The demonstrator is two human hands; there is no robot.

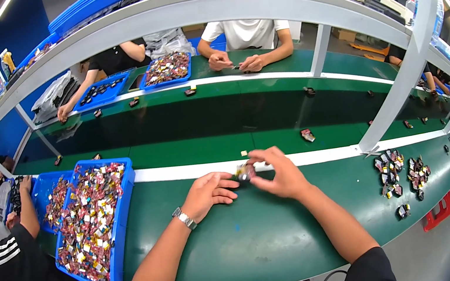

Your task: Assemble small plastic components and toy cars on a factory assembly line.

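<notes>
Over the near edge of the white strip, my two hands meet at a small electronic assembly (pixel 244 173) with dark, reddish and yellow parts. My right hand (pixel 281 174) pinches it between thumb and fingers from the right. On its other side, my left hand (pixel 208 194), with a metal watch at the wrist, has its fingers drawn together and their tips against it. The exact grip is partly blurred. A tiny pale piece (pixel 244 153) lies just beyond my hands.
Blue trays (pixel 131 177) heaped with small red, white and yellow parts stand at my left. Clusters of black assemblies (pixel 389 173) lie at my right. Beyond the white strip (pixel 183 172) runs a green belt (pixel 213 142) with scattered assemblies. A shelf frame (pixel 401 93) rises ahead; co-workers sit around.
</notes>
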